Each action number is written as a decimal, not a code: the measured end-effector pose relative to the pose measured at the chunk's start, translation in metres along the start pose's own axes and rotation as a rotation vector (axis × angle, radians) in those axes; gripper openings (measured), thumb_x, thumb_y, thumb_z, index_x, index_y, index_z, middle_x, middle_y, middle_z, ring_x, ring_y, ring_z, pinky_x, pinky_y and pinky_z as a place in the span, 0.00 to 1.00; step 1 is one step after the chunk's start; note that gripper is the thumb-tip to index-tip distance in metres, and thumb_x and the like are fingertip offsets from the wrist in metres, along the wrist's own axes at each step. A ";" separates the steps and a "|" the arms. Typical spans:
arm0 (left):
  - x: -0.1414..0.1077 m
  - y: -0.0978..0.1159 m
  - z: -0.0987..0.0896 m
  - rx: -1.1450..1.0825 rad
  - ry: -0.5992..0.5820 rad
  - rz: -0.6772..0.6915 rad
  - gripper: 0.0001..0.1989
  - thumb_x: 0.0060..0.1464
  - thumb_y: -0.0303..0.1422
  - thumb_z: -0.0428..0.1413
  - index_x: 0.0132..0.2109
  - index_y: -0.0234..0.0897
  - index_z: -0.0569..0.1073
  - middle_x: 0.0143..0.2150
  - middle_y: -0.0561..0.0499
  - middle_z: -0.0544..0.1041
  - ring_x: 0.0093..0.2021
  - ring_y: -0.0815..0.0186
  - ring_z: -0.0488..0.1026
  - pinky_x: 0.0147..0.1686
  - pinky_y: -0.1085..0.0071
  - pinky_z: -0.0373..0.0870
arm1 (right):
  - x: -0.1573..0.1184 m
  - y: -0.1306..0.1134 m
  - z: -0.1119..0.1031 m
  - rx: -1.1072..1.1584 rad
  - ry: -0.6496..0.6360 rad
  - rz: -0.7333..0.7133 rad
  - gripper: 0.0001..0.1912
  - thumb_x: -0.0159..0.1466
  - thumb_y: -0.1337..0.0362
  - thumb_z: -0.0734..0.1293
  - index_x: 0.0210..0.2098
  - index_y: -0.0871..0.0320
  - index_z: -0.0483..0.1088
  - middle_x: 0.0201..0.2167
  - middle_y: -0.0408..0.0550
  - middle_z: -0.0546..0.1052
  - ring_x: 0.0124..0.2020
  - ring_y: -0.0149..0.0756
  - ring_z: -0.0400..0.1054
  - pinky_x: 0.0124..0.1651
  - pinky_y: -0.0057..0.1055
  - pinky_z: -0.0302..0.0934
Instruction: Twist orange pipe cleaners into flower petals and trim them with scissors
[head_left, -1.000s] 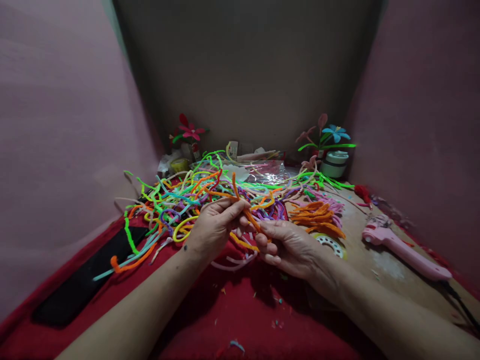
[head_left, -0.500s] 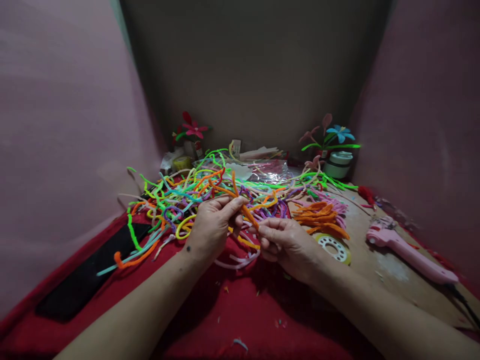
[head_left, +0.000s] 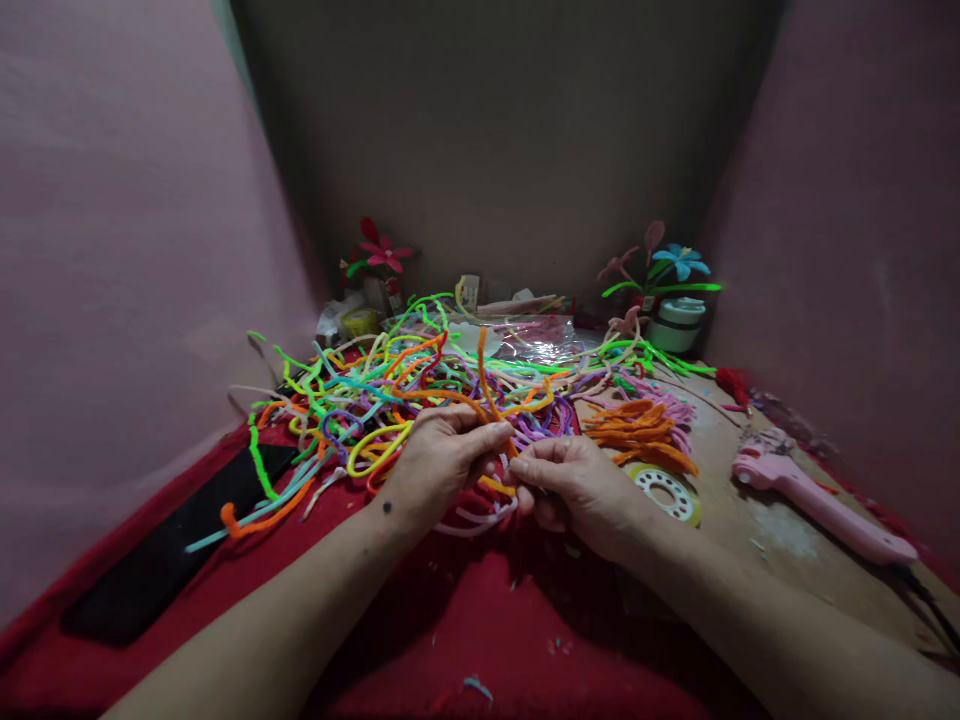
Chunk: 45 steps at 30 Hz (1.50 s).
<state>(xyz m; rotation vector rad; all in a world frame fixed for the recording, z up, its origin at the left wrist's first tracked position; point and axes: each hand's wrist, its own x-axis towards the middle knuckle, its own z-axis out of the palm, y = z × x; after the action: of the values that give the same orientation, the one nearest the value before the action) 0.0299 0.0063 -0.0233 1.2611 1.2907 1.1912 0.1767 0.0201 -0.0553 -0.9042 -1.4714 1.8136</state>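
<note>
Between the thumb and fingers of my left hand point(head_left: 450, 455) is an orange pipe cleaner point(head_left: 484, 375), one end of which stands up above the thumb. My right hand point(head_left: 566, 480) pinches its lower part, close beside the left fingertips. Just behind both hands spreads a tangled heap of coloured pipe cleaners point(head_left: 375, 385). A bundle of short orange pieces point(head_left: 637, 432) lies to the right, with a yellow-rimmed white tape roll point(head_left: 665, 493) in front of it. The fingertips hide part of the held piece.
A pink glue gun point(head_left: 825, 500) rests on the brown board point(head_left: 787, 590) at right. A black flat object point(head_left: 172, 550) lies at left on red cloth point(head_left: 480, 610). Flowers point(head_left: 681, 262) and a jar point(head_left: 675, 328) stand at the back.
My left hand has moved slightly right and down, nearer to my right hand. The orange pipe cleaner's end now stands more to the right, and less of it shows between the hands.
</note>
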 end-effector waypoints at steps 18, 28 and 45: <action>0.004 -0.010 -0.002 -0.152 -0.181 -0.097 0.13 0.47 0.37 0.58 0.24 0.30 0.70 0.14 0.54 0.68 0.10 0.74 0.61 0.10 0.78 0.59 | -0.009 0.001 0.001 -0.693 0.298 -0.400 0.12 0.60 0.63 0.61 0.23 0.60 0.71 0.18 0.43 0.68 0.21 0.29 0.57 0.26 0.27 0.47; 0.004 -0.010 -0.004 -0.013 -0.242 -0.076 0.08 0.43 0.33 0.59 0.29 0.30 0.74 0.19 0.51 0.72 0.16 0.73 0.66 0.16 0.77 0.63 | -0.006 0.003 0.000 -0.545 0.309 -0.319 0.14 0.58 0.61 0.63 0.19 0.61 0.68 0.16 0.41 0.63 0.20 0.27 0.54 0.24 0.26 0.47; 0.004 -0.010 -0.002 -0.209 -0.112 -0.081 0.10 0.46 0.34 0.58 0.25 0.31 0.71 0.18 0.53 0.70 0.13 0.76 0.61 0.12 0.80 0.58 | -0.006 0.002 0.001 -0.377 0.238 -0.275 0.15 0.57 0.63 0.64 0.16 0.60 0.61 0.14 0.37 0.58 0.18 0.23 0.49 0.21 0.25 0.43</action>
<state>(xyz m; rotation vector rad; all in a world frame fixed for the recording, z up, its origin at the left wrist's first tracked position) 0.0268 0.0104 -0.0327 1.0980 1.0952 1.1488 0.1791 0.0137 -0.0562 -0.9994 -1.7142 1.2079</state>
